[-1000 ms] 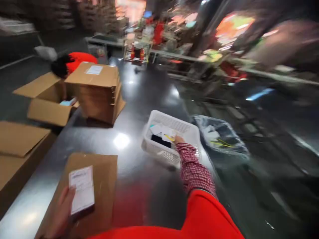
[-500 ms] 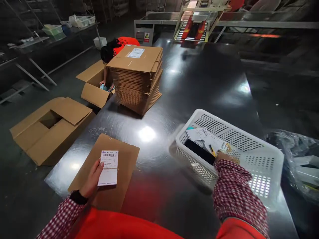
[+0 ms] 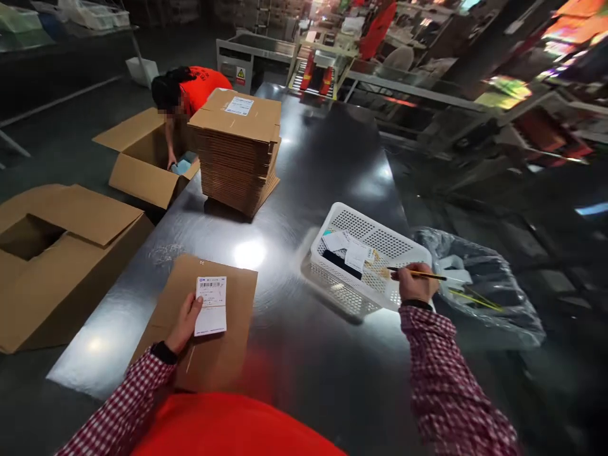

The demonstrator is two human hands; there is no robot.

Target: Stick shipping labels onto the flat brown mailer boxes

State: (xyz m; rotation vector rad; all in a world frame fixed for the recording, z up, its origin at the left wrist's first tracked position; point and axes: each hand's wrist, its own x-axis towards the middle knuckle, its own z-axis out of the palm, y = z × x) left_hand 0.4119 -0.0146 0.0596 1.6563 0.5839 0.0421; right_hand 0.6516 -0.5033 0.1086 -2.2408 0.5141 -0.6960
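Note:
A stack of printed shipping labels (image 3: 212, 307) is gripped in my left hand (image 3: 187, 323), thumb on top, above a flat brown cardboard sheet (image 3: 168, 304) on the metal table. Pinched in my right hand (image 3: 416, 283) is a thin yellow and dark pencil (image 3: 422, 274), its point toward the left. That hand is over the right end of a white perforated basket (image 3: 396, 244). Inside the basket lie paper slips (image 3: 356, 253) and a black long object (image 3: 342, 264), whose kind I cannot make out.
A tall pile of flattened cartons (image 3: 232, 164) stands on the table (image 3: 285, 342). Open boxes (image 3: 76, 278) are at the left, where a co-worker (image 3: 199, 88) bends over one, holding a light blue item. A plastic-lined bin (image 3: 494, 291) stands beyond the basket.
My right hand has come up out of the basket with the pencil in it. The view has turned right. My left hand still holds the labels.

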